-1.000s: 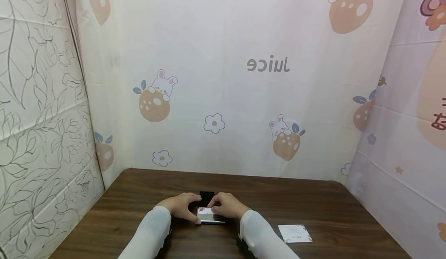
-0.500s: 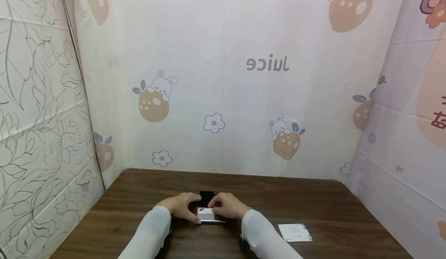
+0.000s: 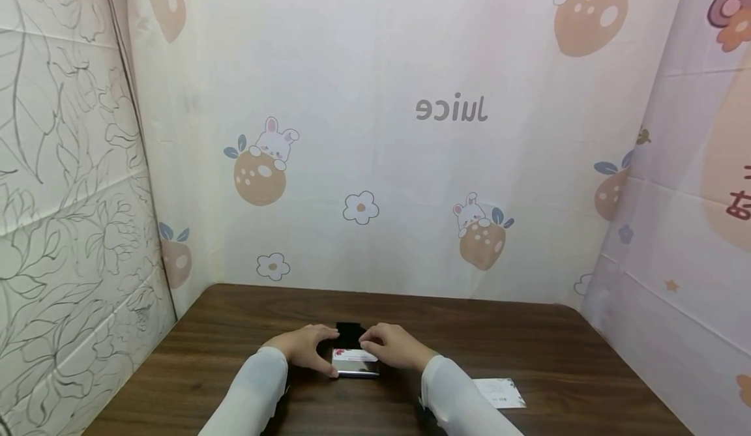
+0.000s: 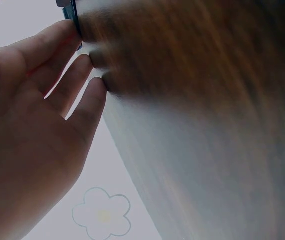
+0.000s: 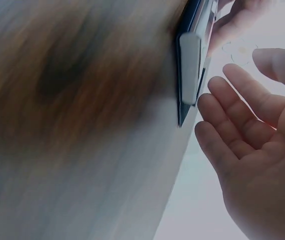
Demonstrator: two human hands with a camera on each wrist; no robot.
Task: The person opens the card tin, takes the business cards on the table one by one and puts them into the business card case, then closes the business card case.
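Observation:
A card case (image 3: 365, 369) with a silver edge lies on the table in the head view, its black lid (image 3: 349, 335) opened away from the person. A white card with pink flowers (image 3: 346, 354) lies in it. My left hand (image 3: 304, 347) holds the case from the left, thumb at the near corner and fingertips by the lid. My right hand (image 3: 401, 347) hovers at the right side, thumb and index finger close together over the case's far right corner. In the right wrist view, its loosely curled fingers stand apart from the case (image 5: 190, 67) and hold nothing.
A second white card (image 3: 503, 394) with printed text lies to the right on the brown wooden table (image 3: 557, 345), partly covered by the right sleeve (image 3: 463, 400). A patterned curtain (image 3: 375, 130) hangs behind the table's far edge.
My right hand has drawn back slightly to the right, off the flowered card, and more of that card shows. The right sleeve now covers part of the loose card. The left hand stays put.

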